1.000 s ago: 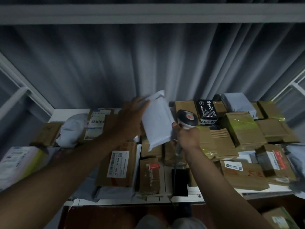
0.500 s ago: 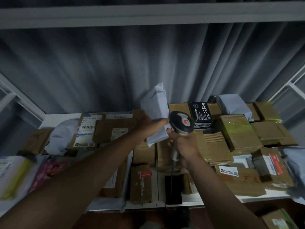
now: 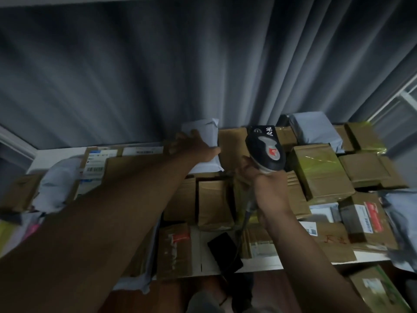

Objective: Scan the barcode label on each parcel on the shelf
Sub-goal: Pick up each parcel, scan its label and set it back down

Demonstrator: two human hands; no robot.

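Observation:
A white shelf [image 3: 259,265] is packed with cardboard and poly-bag parcels. My left hand [image 3: 194,147] reaches to the back of the shelf and holds a white poly-bag parcel [image 3: 204,132] against the curtain, thumb along its right edge. My right hand [image 3: 268,188] grips the handle of a dark barcode scanner [image 3: 266,150] with a grey top and a red mark, its head beside the white parcel. A brown box [image 3: 232,143] lies between parcel and scanner. No label shows on the white parcel.
A grey curtain [image 3: 158,75] hangs behind the shelf. Taped brown boxes [image 3: 320,172] fill the right side, labelled boxes [image 3: 97,163] the left. A black flat item [image 3: 225,251] lies near the front edge. White frame bars [image 3: 397,102] stand at the right.
My left hand has carried the white parcel from mid-shelf back to the rear, by the curtain. The scanner in my right hand has risen and shifted slightly right.

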